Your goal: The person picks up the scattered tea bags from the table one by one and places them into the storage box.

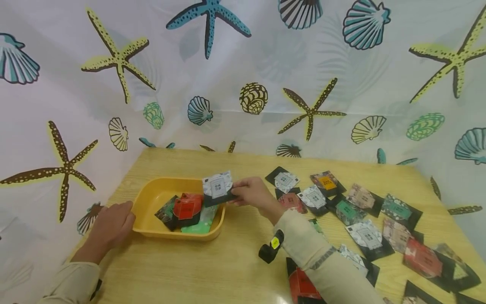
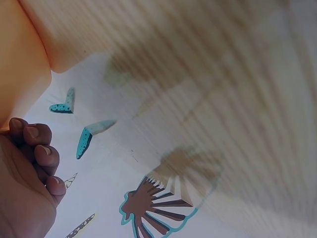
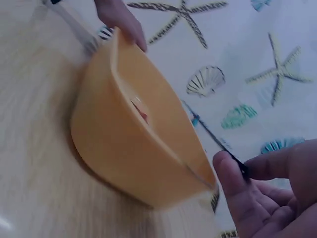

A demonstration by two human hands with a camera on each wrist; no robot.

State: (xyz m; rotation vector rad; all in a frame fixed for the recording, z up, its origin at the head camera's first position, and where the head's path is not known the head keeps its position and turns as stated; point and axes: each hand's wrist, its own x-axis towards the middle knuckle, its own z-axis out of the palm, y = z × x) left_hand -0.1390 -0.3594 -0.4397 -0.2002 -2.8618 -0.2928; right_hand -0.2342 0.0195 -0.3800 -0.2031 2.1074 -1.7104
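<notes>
A yellow plastic tub (image 1: pixel 152 232) stands on the left part of the table. My left hand (image 1: pixel 114 223) is at its left rim with curled fingers and holds it there; the left wrist view shows the fingertips beside the tub's outer wall (image 2: pixel 22 59). Over the tub's right rim, my right hand (image 1: pixel 252 195) pinches a flat sachet (image 1: pixel 218 188), white-patterned with a black lower band, between thumb and fingers. The right wrist view shows that sachet edge-on (image 3: pixel 223 144). Inside the tub lie a red-and-black sachet (image 1: pixel 187 210), a dark green one (image 1: pixel 167 211) and a light green one (image 1: pixel 201 221).
Several similar sachets (image 1: pixel 364 234) in white, red, green and brown lie scattered over the right side of the wooden table (image 1: pixel 182 270). A red sachet (image 1: pixel 301 283) is partly under the right forearm. A cloth (image 1: pixel 228 84) printed with shells and starfish hangs behind the table.
</notes>
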